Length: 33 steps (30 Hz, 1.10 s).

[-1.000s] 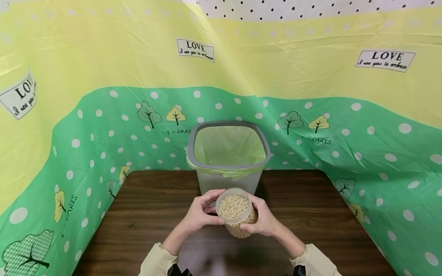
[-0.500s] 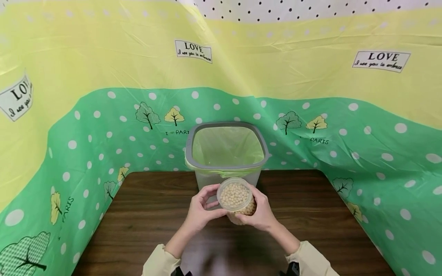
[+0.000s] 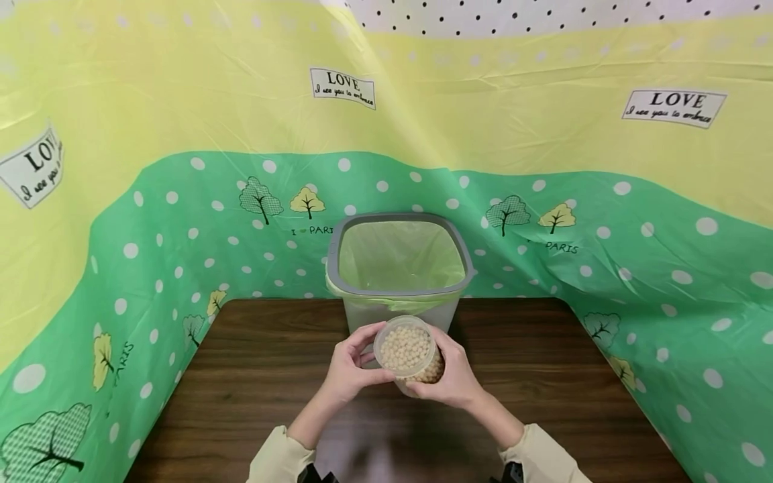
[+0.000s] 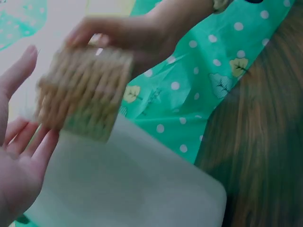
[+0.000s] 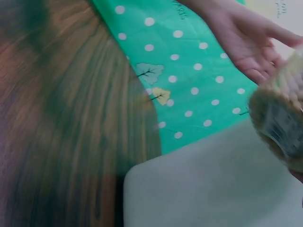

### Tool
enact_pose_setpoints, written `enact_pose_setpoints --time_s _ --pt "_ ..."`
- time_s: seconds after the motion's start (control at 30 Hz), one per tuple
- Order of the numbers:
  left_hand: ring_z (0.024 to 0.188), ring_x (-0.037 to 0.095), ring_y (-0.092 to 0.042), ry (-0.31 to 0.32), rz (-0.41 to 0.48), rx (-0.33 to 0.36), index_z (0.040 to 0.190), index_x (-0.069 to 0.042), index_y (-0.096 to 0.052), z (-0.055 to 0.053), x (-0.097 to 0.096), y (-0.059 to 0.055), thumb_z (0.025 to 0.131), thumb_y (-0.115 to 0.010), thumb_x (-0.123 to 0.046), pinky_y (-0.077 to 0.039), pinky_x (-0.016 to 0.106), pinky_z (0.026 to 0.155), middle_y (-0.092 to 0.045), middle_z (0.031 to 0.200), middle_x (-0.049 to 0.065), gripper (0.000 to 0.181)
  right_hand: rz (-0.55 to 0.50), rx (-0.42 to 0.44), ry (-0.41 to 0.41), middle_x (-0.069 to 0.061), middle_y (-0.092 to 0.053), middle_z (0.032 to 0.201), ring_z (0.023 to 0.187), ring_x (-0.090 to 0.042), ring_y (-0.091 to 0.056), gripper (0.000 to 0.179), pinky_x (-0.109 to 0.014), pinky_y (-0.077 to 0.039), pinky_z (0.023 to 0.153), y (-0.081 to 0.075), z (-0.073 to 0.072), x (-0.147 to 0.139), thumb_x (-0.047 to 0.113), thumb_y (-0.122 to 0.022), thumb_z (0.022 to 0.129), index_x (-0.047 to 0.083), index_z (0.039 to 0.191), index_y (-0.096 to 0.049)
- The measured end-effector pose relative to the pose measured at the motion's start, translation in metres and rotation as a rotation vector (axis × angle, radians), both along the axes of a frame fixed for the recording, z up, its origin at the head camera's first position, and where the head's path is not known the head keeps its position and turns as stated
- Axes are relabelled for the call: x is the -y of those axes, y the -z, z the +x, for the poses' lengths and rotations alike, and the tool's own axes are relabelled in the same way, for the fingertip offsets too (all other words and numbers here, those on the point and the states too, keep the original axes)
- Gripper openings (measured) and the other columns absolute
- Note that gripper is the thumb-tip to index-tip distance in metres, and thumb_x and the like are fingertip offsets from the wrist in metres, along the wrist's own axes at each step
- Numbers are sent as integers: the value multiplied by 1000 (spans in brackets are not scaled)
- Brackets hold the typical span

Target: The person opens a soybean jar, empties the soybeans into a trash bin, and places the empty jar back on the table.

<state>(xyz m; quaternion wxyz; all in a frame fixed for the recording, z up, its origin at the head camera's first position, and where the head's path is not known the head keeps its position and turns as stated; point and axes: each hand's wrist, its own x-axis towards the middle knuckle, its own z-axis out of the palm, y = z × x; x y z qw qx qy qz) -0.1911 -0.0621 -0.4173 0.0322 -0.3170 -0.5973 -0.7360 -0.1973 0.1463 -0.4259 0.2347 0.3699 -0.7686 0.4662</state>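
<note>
A clear plastic jar [image 3: 436, 370] full of small round tan pieces, like dried beans, is held tilted in the air in front of the bin; its translucent top [image 3: 406, 345] faces up toward the head camera. My right hand [image 3: 454, 372] grips the jar body from the right, thumb on the near side. From the left, my left hand [image 3: 352, 361] holds the rim of the top between thumb and fingertips. In the left wrist view the jar [image 4: 87, 90] is blurred. A pale label with dark marks [image 5: 283, 130] shows on the jar's bottom in the right wrist view.
Behind the jar stands a bin with a grey rim [image 3: 401, 292] and a pale green liner [image 3: 398, 251]. It stands on a dark wood table [image 3: 260, 376]. A green and yellow printed curtain [image 3: 199, 181] encloses the back and sides.
Both hands have raised the jar a little toward the bin since one second ago. Over the last half second the jar has shifted slightly left and down. Both hands have stayed on it.
</note>
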Motion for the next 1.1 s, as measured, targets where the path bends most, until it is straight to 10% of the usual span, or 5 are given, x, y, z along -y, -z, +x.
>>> enact_pose_setpoints --time_s 0.17,0.5,0.9,1.1 --pt "111 10 -51 -75 7 25 125 10 -45 4 -5 0 70 -78 -8 -48 27 85 -50 124 20 67 -26 -10 126 -12 -59 110 96 -19 -57 80 -25 -47 82 2 3 4 42 -78 63 -3 123 -49" --pt "111 10 -51 252 -32 37 131 13 -35 -8 10 -1 71 -77 -27 -47 26 86 -51 125 1 83 12 147 -266 -9 -60 106 93 -13 -57 71 -27 -48 80 -4 -2 -8 45 -71 72 0 122 -49" --pt "112 9 -50 -64 -42 45 130 6 -42 6 -5 -2 69 -79 -12 -47 26 85 -45 128 27 74 -13 -32 99 -19 -59 105 93 -27 -58 78 -25 -47 80 -20 17 9 44 -75 67 -11 117 -50" --pt "113 10 -49 20 -24 25 129 11 -40 3 0 -6 71 -78 -14 -48 27 85 -46 129 20 73 -30 103 33 -15 -60 106 95 -18 -57 71 -24 -47 79 -11 11 0 23 -80 61 -5 119 -51"
